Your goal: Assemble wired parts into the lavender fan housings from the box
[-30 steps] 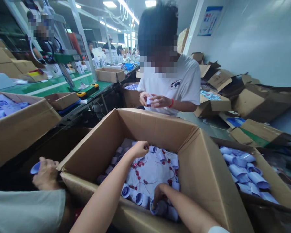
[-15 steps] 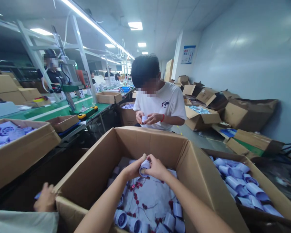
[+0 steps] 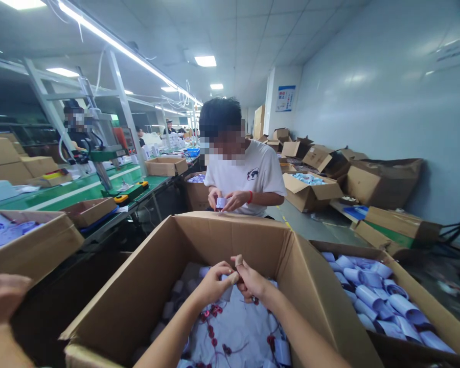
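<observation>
Above a large cardboard box, my left hand is closed around a white plastic cylinder, much of it hidden by the fingers. Close beside it, my right hand has curled fingers and a raised thumb. A small dark bit shows under its fingers, too small to name. Beneath both hands lies a pale sheet in the box, with small red parts on thin wires strewn over it. More white cylinders lie around the sheet's edges.
A second box of white cylinders stands right, another box left. Across from me a person in a white shirt handles a white part. Someone else's blurred hand is at lower left. A green workbench runs behind.
My hands have shifted from both gripping the cylinder: the right has drawn slightly away, while the left keeps it, now turned. The view tilted up a little. The other person's left-side hand rose.
</observation>
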A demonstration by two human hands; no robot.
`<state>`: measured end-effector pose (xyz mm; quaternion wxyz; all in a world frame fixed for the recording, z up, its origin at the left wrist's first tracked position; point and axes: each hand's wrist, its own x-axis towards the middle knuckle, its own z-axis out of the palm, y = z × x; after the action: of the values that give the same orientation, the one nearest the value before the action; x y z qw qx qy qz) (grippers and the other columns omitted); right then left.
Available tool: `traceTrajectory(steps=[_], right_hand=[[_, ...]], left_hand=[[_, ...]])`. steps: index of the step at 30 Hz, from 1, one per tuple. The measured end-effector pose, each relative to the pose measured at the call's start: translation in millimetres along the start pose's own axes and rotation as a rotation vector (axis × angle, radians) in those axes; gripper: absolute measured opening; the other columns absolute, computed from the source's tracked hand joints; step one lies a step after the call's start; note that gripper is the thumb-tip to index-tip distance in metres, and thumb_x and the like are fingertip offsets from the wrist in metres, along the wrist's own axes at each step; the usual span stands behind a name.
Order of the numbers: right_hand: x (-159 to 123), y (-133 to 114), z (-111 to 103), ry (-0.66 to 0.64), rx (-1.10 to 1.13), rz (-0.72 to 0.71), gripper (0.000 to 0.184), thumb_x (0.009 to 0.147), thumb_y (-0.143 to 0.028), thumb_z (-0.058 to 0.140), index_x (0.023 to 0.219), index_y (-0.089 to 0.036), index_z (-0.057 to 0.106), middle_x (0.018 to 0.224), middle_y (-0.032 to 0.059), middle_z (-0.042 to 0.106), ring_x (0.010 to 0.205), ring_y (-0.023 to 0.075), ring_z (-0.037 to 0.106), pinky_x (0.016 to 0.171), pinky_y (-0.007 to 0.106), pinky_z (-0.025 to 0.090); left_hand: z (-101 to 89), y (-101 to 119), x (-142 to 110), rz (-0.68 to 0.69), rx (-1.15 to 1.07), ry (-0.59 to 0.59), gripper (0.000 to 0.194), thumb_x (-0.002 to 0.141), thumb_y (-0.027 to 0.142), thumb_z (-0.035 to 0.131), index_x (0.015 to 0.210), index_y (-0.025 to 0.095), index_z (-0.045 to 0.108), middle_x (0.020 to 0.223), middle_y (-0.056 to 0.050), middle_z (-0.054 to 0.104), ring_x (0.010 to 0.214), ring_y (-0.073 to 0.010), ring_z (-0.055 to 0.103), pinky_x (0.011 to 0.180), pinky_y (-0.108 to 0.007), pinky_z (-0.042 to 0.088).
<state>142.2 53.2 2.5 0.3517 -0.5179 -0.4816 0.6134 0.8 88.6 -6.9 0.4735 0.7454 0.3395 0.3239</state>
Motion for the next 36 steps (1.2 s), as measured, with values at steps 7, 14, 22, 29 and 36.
traceTrajectory(steps=[7, 14, 22, 29, 36], right_hand=[[0, 5, -17, -0.026, -0.039, -0.167, 0.035, 0.063, -0.031, 0.077, 0.092, -0.016, 0.066, 0.054, -0.0066, 0.055, 0.049, 0.0061, 0.045, 0.047, 0.017, 0.033], [5, 4, -21, 0.128, 0.068, -0.366, 0.029, 0.062, -0.035, 0.076, 0.083, -0.018, 0.066, 0.072, -0.0017, 0.063, 0.061, 0.0103, 0.053, 0.054, 0.021, 0.041], [15, 9, -22, 0.256, 0.223, -0.442, 0.049, 0.049, -0.046, 0.084, 0.085, -0.017, 0.067, 0.078, 0.0049, 0.071, 0.072, 0.0175, 0.064, 0.061, 0.027, 0.050], [9, 3, -33, 0.322, 0.239, -0.476, 0.043, 0.050, -0.042, 0.085, 0.080, -0.016, 0.069, 0.078, 0.0057, 0.073, 0.076, 0.0194, 0.067, 0.069, 0.029, 0.052], [-12, -7, -30, 0.370, -0.025, -0.525, 0.026, 0.060, -0.031, 0.073, 0.083, -0.018, 0.069, 0.077, 0.0051, 0.073, 0.076, 0.0215, 0.069, 0.069, 0.028, 0.053]], left_hand=[[-24.2, -5, 5, -0.021, -0.004, 0.182, 0.042, 0.071, 0.055, 0.062, 0.057, 0.016, 0.068, 0.072, -0.002, 0.054, 0.071, -0.0161, 0.049, 0.068, -0.027, 0.039], [-29.6, -11, 5, -0.078, -0.160, 0.274, 0.051, 0.069, 0.065, 0.060, 0.065, 0.015, 0.069, 0.067, -0.002, 0.058, 0.064, -0.0141, 0.050, 0.061, -0.025, 0.038], [-22.8, -13, 3, -0.249, -0.560, 0.228, 0.056, 0.062, 0.067, 0.067, 0.080, 0.014, 0.063, 0.059, 0.000, 0.059, 0.051, -0.0115, 0.051, 0.049, -0.022, 0.035], [-31.8, -9, 2, -0.194, -0.773, 0.213, 0.056, 0.059, 0.046, 0.079, 0.103, 0.022, 0.054, 0.079, 0.001, 0.061, 0.058, -0.0095, 0.055, 0.055, -0.021, 0.041], [-33.2, -23, -4, 0.176, 0.100, 0.541, 0.056, 0.061, 0.021, 0.073, 0.111, 0.025, 0.049, 0.099, -0.002, 0.059, 0.085, -0.0183, 0.061, 0.079, -0.033, 0.049]])
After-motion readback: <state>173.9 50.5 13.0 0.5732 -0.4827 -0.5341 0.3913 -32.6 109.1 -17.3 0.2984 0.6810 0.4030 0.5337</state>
